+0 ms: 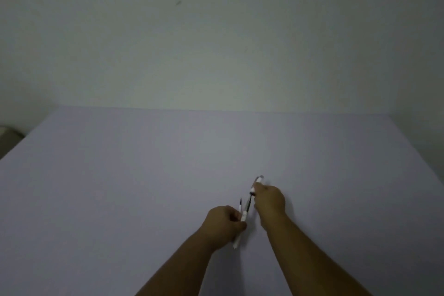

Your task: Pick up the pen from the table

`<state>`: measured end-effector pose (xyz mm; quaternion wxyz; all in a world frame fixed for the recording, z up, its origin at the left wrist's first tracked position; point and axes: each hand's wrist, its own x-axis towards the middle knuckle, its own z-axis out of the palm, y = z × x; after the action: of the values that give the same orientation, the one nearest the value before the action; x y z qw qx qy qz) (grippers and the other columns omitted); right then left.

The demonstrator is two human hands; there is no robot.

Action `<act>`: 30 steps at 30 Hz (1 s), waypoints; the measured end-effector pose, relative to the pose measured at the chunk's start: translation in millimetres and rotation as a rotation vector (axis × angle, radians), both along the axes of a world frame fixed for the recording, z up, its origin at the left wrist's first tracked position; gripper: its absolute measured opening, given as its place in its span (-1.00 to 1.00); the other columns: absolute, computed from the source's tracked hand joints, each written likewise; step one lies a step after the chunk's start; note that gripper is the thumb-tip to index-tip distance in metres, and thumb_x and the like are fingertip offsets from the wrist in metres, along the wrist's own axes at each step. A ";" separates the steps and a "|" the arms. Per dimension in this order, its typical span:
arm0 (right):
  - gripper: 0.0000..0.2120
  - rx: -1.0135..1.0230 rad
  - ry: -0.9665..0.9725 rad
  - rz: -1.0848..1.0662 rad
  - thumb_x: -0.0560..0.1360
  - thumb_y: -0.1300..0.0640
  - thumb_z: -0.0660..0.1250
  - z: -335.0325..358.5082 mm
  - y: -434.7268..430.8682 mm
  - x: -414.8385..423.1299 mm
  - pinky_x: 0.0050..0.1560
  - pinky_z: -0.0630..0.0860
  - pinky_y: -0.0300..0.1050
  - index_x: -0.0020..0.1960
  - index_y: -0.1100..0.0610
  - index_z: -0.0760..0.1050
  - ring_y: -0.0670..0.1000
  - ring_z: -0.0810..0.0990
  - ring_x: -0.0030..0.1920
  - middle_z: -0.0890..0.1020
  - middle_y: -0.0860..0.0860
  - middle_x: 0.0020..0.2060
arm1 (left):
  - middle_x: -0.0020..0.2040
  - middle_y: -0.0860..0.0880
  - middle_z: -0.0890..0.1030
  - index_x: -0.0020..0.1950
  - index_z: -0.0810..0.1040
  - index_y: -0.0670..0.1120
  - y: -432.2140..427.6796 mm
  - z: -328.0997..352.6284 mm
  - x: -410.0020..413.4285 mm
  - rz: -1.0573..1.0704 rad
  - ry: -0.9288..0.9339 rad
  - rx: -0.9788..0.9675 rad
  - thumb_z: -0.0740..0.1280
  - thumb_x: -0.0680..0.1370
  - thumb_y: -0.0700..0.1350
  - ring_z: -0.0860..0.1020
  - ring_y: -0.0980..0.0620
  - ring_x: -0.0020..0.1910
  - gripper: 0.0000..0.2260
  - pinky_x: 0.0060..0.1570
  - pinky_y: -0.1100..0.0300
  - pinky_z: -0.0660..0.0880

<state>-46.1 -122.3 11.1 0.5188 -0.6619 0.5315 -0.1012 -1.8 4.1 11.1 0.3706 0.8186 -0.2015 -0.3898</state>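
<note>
Lilac and smooth, the surface [120, 187] fills the lower half of the head view and runs back to a pale grey-green wall [216, 43]. At the far left edge, past the corner of the surface, a dim greyish shape [9, 134] shows, too dark to make out.

Moving right toward the middle, the left hand [224, 224] hovers over the surface with its fingers curled round a white pen body [240, 228]. The white barrel sticks out below the fist, its lower end pointing back toward the person, and its white upper end rises from between the fingers. Beside it a thin dark tip [240, 202] points up and away from the left hand; whether it belongs to the same pen is hard to tell.

Just right of that, a slim dark refill [248, 204] bridges the gap between the two hands, tilted slightly to the right as it climbs.

Further right and a little higher, the right hand [270, 202] has its fingers closed round a white cap piece [257, 181], whose rounded pale end pokes out above the knuckles. The two hands sit near each other, apart but joined by the pen parts. Both forearms enter from the bottom edge.
</note>
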 end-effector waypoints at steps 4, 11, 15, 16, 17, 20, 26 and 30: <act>-0.59 -0.135 0.119 0.171 0.57 0.01 0.15 -2.0 -20.0 -10.8 -0.01 0.54 0.00 -0.23 0.25 0.61 0.24 0.64 -0.09 0.68 0.24 -0.20 | -0.36 0.00 0.59 -0.30 0.58 -0.05 11.3 -10.3 -0.3 0.128 0.071 -0.012 0.40 0.44 -0.18 0.57 0.17 -0.48 -0.89 -0.50 0.38 0.49; -0.68 -0.335 0.399 0.491 0.47 -0.01 0.32 -36.4 3.1 -33.7 0.02 0.48 -0.06 0.05 0.24 0.51 0.15 0.58 0.08 0.63 0.16 0.04 | -0.31 -0.01 0.62 -0.26 0.59 -0.05 9.9 -15.2 3.2 0.203 0.060 -0.016 0.42 0.42 -0.17 0.59 0.10 -0.40 -0.93 -0.46 0.33 0.53; -0.69 -0.307 0.350 0.443 0.41 0.00 0.39 -42.2 6.3 -37.7 -0.01 0.48 -0.03 -0.01 0.22 0.50 0.17 0.58 0.04 0.61 0.17 0.01 | -0.28 0.00 0.62 -0.26 0.57 -0.01 10.7 -14.7 1.6 0.195 0.055 -0.013 0.42 0.42 -0.16 0.59 0.10 -0.37 -0.91 -0.45 0.34 0.53; -0.71 -0.290 0.337 0.431 0.40 0.00 0.40 -41.9 6.6 -38.6 -0.03 0.49 -0.02 -0.05 0.21 0.50 0.17 0.59 0.02 0.61 0.16 -0.01 | -0.28 0.00 0.62 -0.25 0.57 -0.01 11.3 -14.2 0.9 0.190 0.046 -0.008 0.41 0.43 -0.16 0.59 0.10 -0.36 -0.92 -0.45 0.35 0.52; -0.73 -0.277 0.315 0.416 0.40 -0.01 0.41 -40.8 6.9 -39.3 -0.04 0.49 -0.02 -0.10 0.17 0.47 0.16 0.58 -0.02 0.60 0.15 -0.05 | -0.27 0.01 0.62 -0.24 0.57 -0.01 11.7 -13.5 0.2 0.181 0.032 -0.003 0.41 0.43 -0.15 0.58 0.10 -0.35 -0.93 -0.45 0.34 0.52; -0.72 -0.286 0.191 0.315 0.45 -0.08 0.34 -32.4 8.3 -39.8 -0.07 0.50 -0.01 -0.20 0.12 0.42 0.08 0.53 -0.14 0.56 0.08 -0.17 | -0.29 0.05 0.60 -0.22 0.56 0.00 12.3 -8.3 -1.4 0.124 -0.066 0.025 0.39 0.43 -0.12 0.56 0.10 -0.34 -0.95 -0.34 0.28 0.51; -0.61 0.040 -0.058 0.268 0.42 -0.13 0.37 -1.9 16.0 -34.2 -0.35 0.31 -0.15 -0.47 0.06 0.41 -0.05 0.40 -0.43 0.42 -0.06 -0.52 | -0.22 -0.04 0.64 -0.12 0.58 -0.07 8.2 10.2 -13.9 0.017 -0.173 0.003 0.35 0.48 -0.08 0.58 0.05 -0.31 -0.93 -0.31 0.30 0.54; -0.72 0.084 -0.124 0.262 0.44 -0.01 0.39 10.0 14.3 -37.5 -0.31 0.37 -0.15 -0.38 0.10 0.50 -0.03 0.44 -0.38 0.51 0.01 -0.44 | -0.22 -0.05 0.62 -0.12 0.62 -0.09 9.7 21.5 -20.0 0.022 -0.095 -0.039 0.31 0.50 -0.13 0.54 0.01 -0.31 -0.90 -0.21 0.08 0.56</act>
<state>-83.6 -108.0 21.2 0.5866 -0.6959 0.4111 -0.0511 -21.8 13.7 32.6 0.3805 0.8311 -0.2173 -0.3425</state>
